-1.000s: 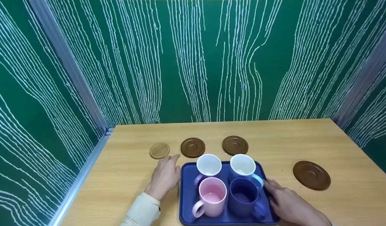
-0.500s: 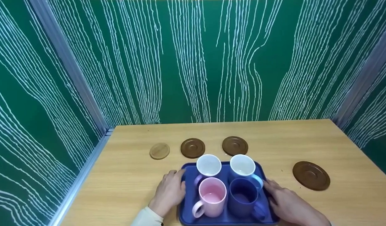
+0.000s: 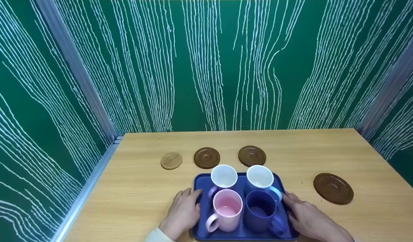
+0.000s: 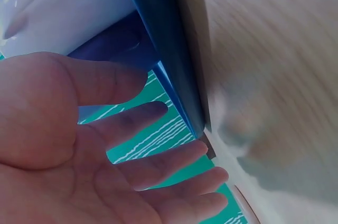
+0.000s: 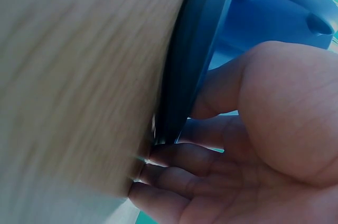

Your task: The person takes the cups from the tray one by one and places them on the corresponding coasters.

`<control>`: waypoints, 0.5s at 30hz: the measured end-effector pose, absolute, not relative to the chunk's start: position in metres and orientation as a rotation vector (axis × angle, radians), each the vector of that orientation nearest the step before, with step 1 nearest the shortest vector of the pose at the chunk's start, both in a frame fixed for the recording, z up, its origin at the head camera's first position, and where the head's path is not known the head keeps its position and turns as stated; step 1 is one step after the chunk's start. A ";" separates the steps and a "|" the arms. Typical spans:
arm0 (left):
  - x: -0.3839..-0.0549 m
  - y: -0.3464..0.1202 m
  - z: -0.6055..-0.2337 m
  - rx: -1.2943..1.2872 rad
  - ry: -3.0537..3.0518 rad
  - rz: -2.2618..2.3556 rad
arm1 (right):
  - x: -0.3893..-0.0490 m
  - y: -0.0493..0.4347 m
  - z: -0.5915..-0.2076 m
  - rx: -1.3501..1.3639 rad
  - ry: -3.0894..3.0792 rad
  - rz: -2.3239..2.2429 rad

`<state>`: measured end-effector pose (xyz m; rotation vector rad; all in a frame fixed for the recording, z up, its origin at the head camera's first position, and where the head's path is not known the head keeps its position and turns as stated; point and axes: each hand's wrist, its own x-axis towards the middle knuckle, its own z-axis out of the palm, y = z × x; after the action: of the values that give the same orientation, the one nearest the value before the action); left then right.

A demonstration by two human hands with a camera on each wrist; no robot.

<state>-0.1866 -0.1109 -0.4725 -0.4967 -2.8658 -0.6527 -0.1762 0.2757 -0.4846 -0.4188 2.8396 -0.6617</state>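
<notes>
A dark blue tray [image 3: 202, 181] on the table carries a pink mug [image 3: 230, 220], a dark blue mug [image 3: 256, 220], a white-lined mug [image 3: 223, 176] with a purple handle and another white-lined mug [image 3: 260, 177] with a light blue handle. My left hand [image 3: 182, 211] is at the tray's left side, index fingertip over the rim. In the left wrist view its fingers are spread and nearly straight, thumb overlapping the rim. My right hand [image 3: 308, 216] grips the tray's right edge, thumb over the rim and fingers below it in the right wrist view.
Behind the tray lie a small light wooden coaster [image 3: 171, 160] and two brown round coasters, one left [image 3: 206, 158] and one right [image 3: 252, 156]. A third brown coaster [image 3: 333, 188] lies to the right. A green wall [image 3: 233, 67] with white lines rises behind the table [image 3: 132, 188].
My left hand has come back from near the light coaster down to the tray's left edge. The right hand, tray and mugs stay put.
</notes>
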 end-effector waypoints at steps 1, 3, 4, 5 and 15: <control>-0.186 -0.111 -0.473 -0.497 -2.870 -0.649 | -0.177 0.276 -0.485 -0.419 2.837 -0.662; -0.187 -0.110 -0.475 -0.493 -2.888 -0.648 | -0.177 0.276 -0.484 -0.407 2.832 -0.666; -0.187 -0.110 -0.476 -0.491 -2.897 -0.650 | -0.177 0.276 -0.484 -0.412 2.832 -0.666; -0.188 -0.110 -0.476 -0.494 -2.901 -0.657 | -0.177 0.276 -0.484 -0.415 2.834 -0.665; -0.188 -0.109 -0.483 -0.573 -2.891 -0.658 | -0.175 0.278 -0.485 -0.404 2.836 -0.647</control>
<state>-0.1882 -0.1085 -0.4830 -0.5732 -2.8905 -0.6578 -0.1753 0.2775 -0.4854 -0.4043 2.8363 -0.6470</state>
